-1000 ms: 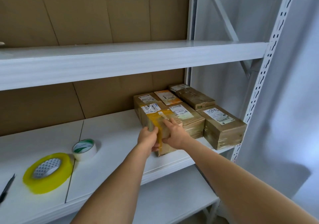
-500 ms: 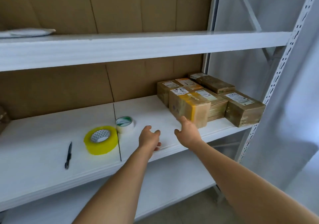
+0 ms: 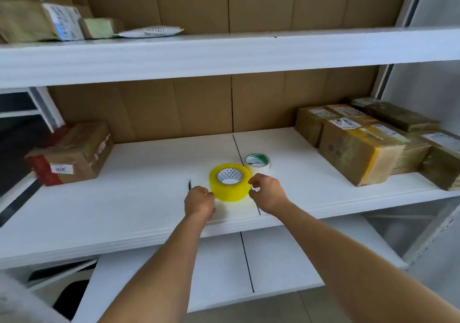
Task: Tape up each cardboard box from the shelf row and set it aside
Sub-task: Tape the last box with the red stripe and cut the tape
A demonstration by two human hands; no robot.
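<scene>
Hands (image 3: 199, 202) (image 3: 267, 193) beside yellow tape roll (image 3: 230, 182); taped boxes (image 3: 361, 154) rightward

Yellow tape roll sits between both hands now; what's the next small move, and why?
Probably close both hands on the yellow tape roll and lift it. The left hand and right hand flank it with curled fingers at its sides, apparently not yet gripping. The untaped-looking box waits at the left of the shelf, so tape is needed first.
</scene>
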